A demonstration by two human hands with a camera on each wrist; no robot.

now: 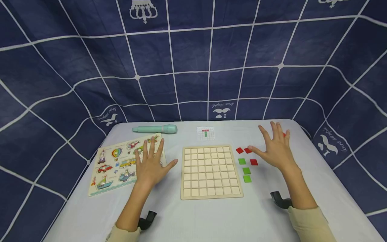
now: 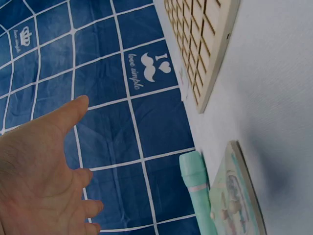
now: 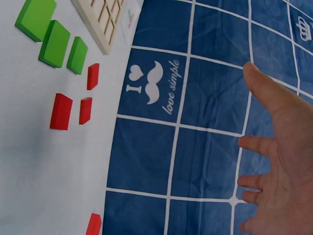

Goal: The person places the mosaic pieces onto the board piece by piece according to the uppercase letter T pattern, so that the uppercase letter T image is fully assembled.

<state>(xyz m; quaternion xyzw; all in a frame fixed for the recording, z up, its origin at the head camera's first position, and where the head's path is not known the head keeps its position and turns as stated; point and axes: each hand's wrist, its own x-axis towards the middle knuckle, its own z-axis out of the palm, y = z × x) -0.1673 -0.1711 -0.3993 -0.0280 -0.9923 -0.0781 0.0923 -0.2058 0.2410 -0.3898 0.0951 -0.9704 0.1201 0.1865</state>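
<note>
My left hand [image 1: 150,168] is spread with fingers apart above the right part of a picture puzzle board [image 1: 104,168], holding nothing. On the other side my right hand [image 1: 278,149] is likewise spread in the air, near several red tiles [image 1: 254,162] and some green tiles [image 1: 246,171]. Between the hands lies a wooden grid board [image 1: 211,172] with bare square cells. Behind it is a small pattern card [image 1: 205,133] showing red and green squares in a T shape. In the right wrist view, one red tile [image 3: 94,225] lies apart from the others.
A mint-green tube-shaped object [image 1: 155,129] lies along the back left of the white table [image 1: 211,218], behind the puzzle board. Dark blue cloth [image 1: 193,84] with white grid lines hangs behind and beside the table. A black strap piece [image 1: 147,220] sits by the left wrist.
</note>
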